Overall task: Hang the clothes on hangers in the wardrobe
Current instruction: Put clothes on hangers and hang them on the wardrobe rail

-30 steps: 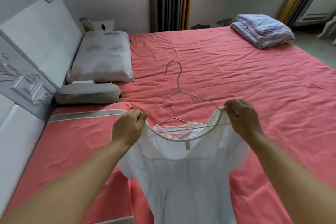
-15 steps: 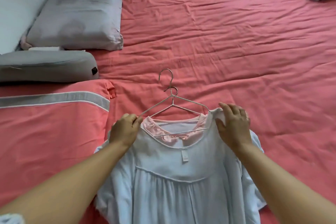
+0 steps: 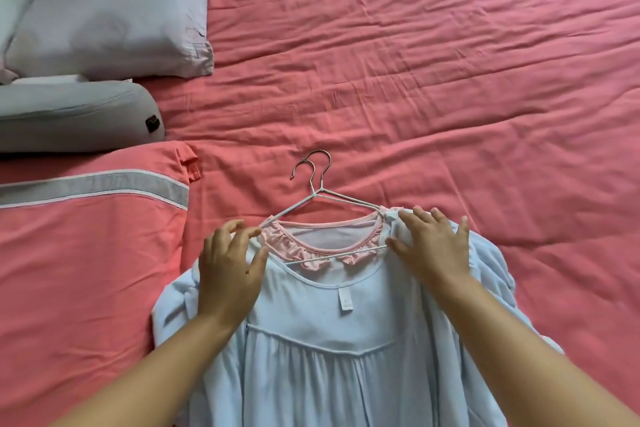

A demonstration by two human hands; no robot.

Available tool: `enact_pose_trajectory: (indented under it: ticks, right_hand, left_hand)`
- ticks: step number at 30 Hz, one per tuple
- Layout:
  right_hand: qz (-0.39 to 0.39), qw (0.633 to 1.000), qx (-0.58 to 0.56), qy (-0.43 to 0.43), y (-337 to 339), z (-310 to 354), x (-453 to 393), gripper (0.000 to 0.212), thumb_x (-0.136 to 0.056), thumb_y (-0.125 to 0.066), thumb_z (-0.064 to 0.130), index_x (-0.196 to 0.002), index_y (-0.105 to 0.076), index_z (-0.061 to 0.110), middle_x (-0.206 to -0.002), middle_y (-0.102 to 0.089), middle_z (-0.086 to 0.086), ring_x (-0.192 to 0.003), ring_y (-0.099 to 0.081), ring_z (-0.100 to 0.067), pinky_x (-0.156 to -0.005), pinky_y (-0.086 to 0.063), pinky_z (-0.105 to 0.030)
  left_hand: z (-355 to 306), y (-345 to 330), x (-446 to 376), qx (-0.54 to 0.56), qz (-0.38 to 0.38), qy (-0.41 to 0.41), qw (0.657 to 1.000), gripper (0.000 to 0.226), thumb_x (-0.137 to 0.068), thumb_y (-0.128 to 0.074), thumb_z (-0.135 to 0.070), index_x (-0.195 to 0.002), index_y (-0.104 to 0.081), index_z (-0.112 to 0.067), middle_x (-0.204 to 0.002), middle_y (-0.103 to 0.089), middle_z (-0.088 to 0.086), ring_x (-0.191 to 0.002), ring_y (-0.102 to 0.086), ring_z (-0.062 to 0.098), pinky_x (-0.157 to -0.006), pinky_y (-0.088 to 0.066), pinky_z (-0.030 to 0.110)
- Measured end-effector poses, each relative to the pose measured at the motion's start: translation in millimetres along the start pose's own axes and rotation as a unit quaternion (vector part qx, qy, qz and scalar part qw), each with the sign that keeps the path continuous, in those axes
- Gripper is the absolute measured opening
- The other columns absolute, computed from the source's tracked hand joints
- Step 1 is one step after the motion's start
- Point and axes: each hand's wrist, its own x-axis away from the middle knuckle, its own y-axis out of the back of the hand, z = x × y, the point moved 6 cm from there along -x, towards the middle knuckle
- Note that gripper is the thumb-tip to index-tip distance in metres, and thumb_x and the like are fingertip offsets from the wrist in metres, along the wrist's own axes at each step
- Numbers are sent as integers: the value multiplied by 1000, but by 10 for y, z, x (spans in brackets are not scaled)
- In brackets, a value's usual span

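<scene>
A pale blue dress lies flat on the red bedspread, on a white wire hanger. Under it lies a pink garment with a ruffled collar on a second hanger; both metal hooks overlap above the necklines. My left hand rests on the dress's left shoulder, its fingertips at the hanger's left arm. Over the right shoulder my right hand lies flat with spread fingers.
A lilac pillow and a grey bolster lie at the upper left. A red pillowcase with a grey stripe is on the left beside the clothes. Wrinkled red bedspread stretches beyond the hangers and to the right.
The blue dress on its hanger came down from the air onto the pink garment on the bed. Both hands loosened their grip and now lie on its shoulders. The view tilted down.
</scene>
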Motion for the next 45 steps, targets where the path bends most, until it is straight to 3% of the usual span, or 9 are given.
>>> enact_pose_trajectory:
  ticks: [3,6,12,19,28,32,38,42,45]
  right_hand:
    - [-106,990,-79,45,167,178,332,44,-80,-66,40,-117,-65,17,-123,-63,-7,-116,-55,-32,-102,-31,-55]
    - [-112,980,-150,70,251,374,783,37,-72,-68,34,-101,-71,10,-97,-71,-10,-91,-65,-35,-84,-47,-48]
    - [-107,963,-239,61,674,490,1577,39,-82,-72,23,-117,-64,8,-104,-70,-11,-100,-62,-34,-87,-48,-45]
    - [-155,938,-309,24,1303,430,2592,29,-80,-73,18,-106,-67,10,-79,-64,2,-77,-59,-17,-70,-44,-29]
    - [-222,931,-287,-39,2081,453,4280,29,-75,-58,35,-91,-68,13,-75,-58,5,-69,-50,-11,-65,-44,-30]
    - [-276,918,-260,-119,2436,386,5465,18,-80,-68,26,-92,-69,13,-79,-61,3,-71,-53,-14,-68,-46,-33]
    - [-344,873,-235,-256,2886,190,7107,19,-79,-73,25,-97,-70,17,-75,-58,11,-68,-56,-9,-69,-48,-28]
    - [-435,808,-187,-350,3235,86,8470,14,-77,-75,24,-89,-71,19,-62,-54,12,-59,-52,-7,-62,-47,-28]
    - [-481,761,-142,-412,3388,122,9458,13,-78,-76,24,-88,-70,20,-58,-55,12,-63,-56,-10,-56,-47,-24]
  left_hand:
    - [-274,182,144,65,69,-20,995,35,-81,-49,-35,-101,-67,-11,-105,-62,7,-97,-58,24,-90,-37,28]
    - [-489,345,330,88,160,7,983,34,-80,-48,-38,-102,-66,-18,-97,-63,-5,-81,-59,10,-78,-49,32]
    - [-871,749,789,13,262,-55,963,24,-91,-55,-36,-113,-60,-26,-105,-62,-9,-85,-60,8,-81,-48,31]
    - [-1420,1565,1434,-28,272,-139,952,36,-93,-52,-41,-127,-51,-30,-117,-59,-14,-103,-55,1,-79,-41,20]
    - [-2152,2700,2343,19,259,-282,924,32,-91,-55,-41,-121,-57,-30,-108,-61,-14,-96,-58,4,-81,-46,25]
    - [-2549,3152,3044,26,275,-389,879,28,-90,-53,-44,-116,-57,-33,-96,-57,-17,-79,-54,2,-74,-44,24]
    - [-3304,3686,4128,83,287,-536,790,31,-89,-49,-53,-114,-58,-36,-96,-61,-17,-78,-55,0,-65,-37,13]
    - [-4050,4106,5171,142,304,-649,683,35,-88,-46,-54,-114,-59,-35,-96,-64,-15,-78,-59,5,-67,-42,22]
    - [-4488,4469,6033,201,322,-715,587,55,-77,-33,-63,-111,-62,-32,-89,-65,-14,-73,-60,7,-67,-49,27]
